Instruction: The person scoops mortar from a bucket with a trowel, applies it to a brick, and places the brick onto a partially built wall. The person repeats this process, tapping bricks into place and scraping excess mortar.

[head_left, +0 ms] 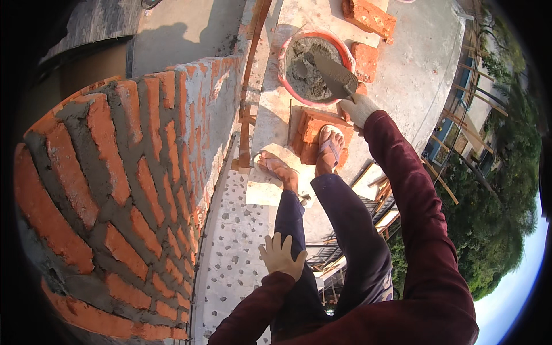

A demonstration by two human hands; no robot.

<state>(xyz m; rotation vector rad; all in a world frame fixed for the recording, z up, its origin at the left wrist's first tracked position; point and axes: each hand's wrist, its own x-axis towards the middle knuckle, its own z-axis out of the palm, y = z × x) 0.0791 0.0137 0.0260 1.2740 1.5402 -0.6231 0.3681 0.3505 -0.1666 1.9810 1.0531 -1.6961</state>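
On my left, from this remote seat, I have a brick wall (123, 250) with grey joints, the biggest thing in view. Trees (489, 218) fill the far right, beyond what looks like a drop, so a lost balance here could be costly. Below me a pale platform (261, 192) carries the left foot (276, 167), while the right foot (332, 146) appears to rest on stacked bricks (306, 132); if one of those shifts, or the loose sandal slips, I could tip sideways.

Ahead sits the red-rimmed basin (345, 50), part full of grey mortar (310, 86), with loose bricks (365, 60) just beside it. Its rim could be knocked if the reach goes crooked.

The trowel (335, 76) is over the basin, its blade above the mortar; I can't tell whether it touches. As for my hands, the right hand (360, 109) is closed around the handle, and a weak wrist angle could let the blade twist. The left hand (283, 257) has its fingers spread at the left leg, grasping nothing.
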